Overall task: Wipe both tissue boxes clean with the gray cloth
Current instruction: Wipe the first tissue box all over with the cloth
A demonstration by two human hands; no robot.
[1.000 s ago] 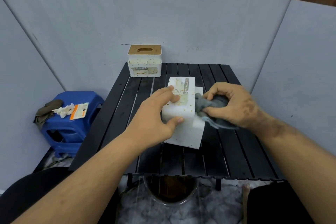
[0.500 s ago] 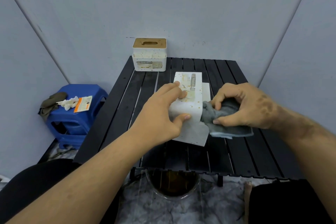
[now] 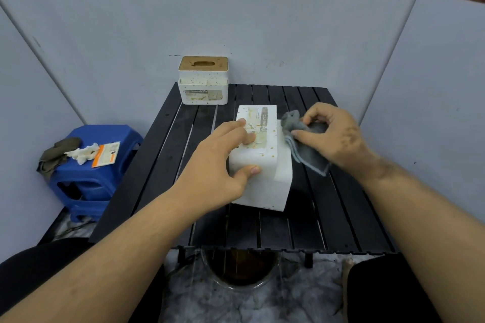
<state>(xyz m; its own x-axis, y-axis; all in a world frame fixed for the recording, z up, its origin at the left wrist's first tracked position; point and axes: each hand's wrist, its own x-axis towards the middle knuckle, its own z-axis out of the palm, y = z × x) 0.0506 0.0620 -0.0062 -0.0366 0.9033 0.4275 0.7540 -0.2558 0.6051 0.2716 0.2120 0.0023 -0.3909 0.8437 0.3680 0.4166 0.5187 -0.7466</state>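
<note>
Item 1, near tissue box (image 3: 258, 165): white w/ speckles, lying on its side at frame centre on the black slatted bench (image 3: 328, 217), label face up. Our left hand (image 3: 225, 165) pins it, fingers flat on the label, thumb on the near face; grip is a wide span clamped over the box. Item 2, gray cloth (image 3: 305, 144): bunched, right of centre, pinched in our right hand (image 3: 333, 136), grip closed on the cloth. Change vs a sec ago: the cloth was pressed against the box's right side lower down; now it sits higher, toward the far top corner, one tail sticking up, the rest hanging just beside the right face. Whether it touches the box at this instant we can't tell. We read this as the end of a stroke or a re-bunch, so the right side prob. has had a pass; the top label still shows yellowish staining, so more work is due there. Item 3, far tissue box (image 3: 203, 81): upright w/ a tan lid, upper centre at the bench's back edge, well apart from both hands, looks unwiped. Task approx. under half done.
</note>
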